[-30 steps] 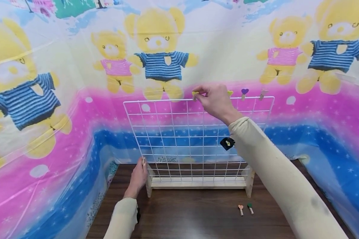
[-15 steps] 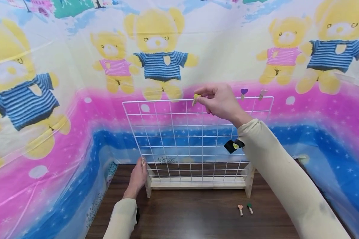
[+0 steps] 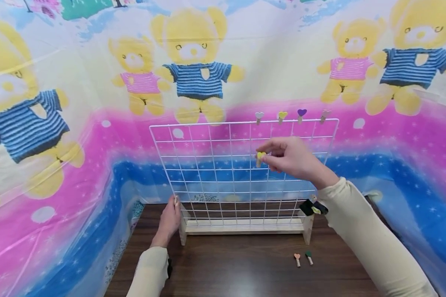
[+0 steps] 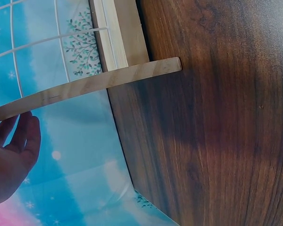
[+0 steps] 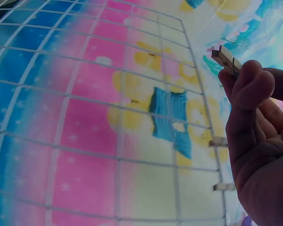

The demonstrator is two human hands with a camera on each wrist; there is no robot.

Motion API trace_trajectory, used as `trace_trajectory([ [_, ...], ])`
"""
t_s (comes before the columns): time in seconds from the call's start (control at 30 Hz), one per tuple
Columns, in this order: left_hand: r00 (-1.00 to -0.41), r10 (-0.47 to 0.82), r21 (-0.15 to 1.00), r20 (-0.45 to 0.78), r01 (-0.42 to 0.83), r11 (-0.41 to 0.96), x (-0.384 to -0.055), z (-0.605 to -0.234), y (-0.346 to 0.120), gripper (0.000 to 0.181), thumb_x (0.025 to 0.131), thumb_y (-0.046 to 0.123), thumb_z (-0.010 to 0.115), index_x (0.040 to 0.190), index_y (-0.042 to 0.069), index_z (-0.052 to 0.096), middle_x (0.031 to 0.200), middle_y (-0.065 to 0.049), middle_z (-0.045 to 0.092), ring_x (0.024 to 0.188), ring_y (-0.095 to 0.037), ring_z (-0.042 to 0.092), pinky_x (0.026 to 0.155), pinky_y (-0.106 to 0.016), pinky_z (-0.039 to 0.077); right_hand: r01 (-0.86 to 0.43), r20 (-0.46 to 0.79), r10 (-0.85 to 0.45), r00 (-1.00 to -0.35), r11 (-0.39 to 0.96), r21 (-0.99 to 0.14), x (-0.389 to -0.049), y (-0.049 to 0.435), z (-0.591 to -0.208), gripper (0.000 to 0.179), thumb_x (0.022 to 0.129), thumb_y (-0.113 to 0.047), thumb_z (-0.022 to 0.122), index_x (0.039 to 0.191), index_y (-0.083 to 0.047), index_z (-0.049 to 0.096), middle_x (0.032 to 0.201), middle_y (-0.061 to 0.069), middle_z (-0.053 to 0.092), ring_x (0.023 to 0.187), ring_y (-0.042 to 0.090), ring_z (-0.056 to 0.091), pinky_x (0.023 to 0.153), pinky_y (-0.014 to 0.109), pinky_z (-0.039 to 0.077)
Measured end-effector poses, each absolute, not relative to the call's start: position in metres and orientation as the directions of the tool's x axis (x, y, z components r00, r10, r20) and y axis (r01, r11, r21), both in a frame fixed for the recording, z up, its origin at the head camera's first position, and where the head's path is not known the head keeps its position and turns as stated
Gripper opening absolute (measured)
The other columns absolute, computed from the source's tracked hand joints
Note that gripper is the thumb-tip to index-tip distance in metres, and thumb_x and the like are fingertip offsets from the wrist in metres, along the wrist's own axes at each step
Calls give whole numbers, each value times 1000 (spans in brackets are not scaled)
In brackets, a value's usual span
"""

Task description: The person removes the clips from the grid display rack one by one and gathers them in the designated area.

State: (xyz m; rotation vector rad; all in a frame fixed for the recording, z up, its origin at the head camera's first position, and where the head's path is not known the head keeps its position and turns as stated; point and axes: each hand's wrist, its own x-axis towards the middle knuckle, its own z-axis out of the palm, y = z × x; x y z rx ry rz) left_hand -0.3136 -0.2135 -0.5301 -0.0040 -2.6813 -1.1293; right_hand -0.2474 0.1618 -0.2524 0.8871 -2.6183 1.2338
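In the head view my right hand (image 3: 291, 159) pinches a small wooden clothespin with a yellow heart (image 3: 261, 156), in front of the white wire grid (image 3: 229, 154). The right wrist view shows the clothespin's wooden end (image 5: 224, 59) sticking out past the fingertips, apart from the wires. My left hand (image 3: 169, 218) holds the wooden upright (image 4: 85, 85) at the grid's lower left; its thumb is hidden in the left wrist view. Along the grid's top wire several heart clothespins are clipped: a white one (image 3: 259, 116), a yellow one (image 3: 282, 116), a purple one (image 3: 301, 114) and a pale pinkish one (image 3: 325, 115).
An orange heart clothespin (image 3: 297, 259) and a green one (image 3: 309, 258) lie on the dark wooden table (image 3: 215, 268), right of centre. The grid stands in a pale wooden base (image 3: 245, 228). A bear-printed cloth (image 3: 278, 62) hangs behind and at both sides.
My right hand has come down and to the right, away from the top wire, with the yellow heart clothespin still pinched. The white clothespin behind it is now uncovered. My left hand stays put.
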Motion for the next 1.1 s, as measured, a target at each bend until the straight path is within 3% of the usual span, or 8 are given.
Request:
trace_trajectory([
  [0.4,-971,-83,703,222,100,704,-311,-528,-214,32,103,20,36,132,5,36,110,-24,57,95,-38,57,78,-54,44,-438,170,-463,-870,570,-695,-245,214,-344,16,92,-21,64,106,-16,69,87,0,65,73,20,59,62,33,50],
  [0.8,-971,-76,697,228,108,709,-313,-528,-214,38,105,22,32,138,3,32,116,-26,55,102,-40,56,80,-53,42,-267,36,-385,-922,569,-778,-237,262,-449,18,92,-18,62,108,-12,68,89,6,65,66,16,54,54,29,44],
  [1.1,-972,-76,705,220,105,702,-313,-528,-213,38,105,22,32,137,3,33,117,-27,55,104,-41,55,81,-53,42,-117,-75,-299,-951,576,-809,-233,301,-526,23,90,-18,65,107,-4,68,97,10,65,83,23,59,66,36,49],
])
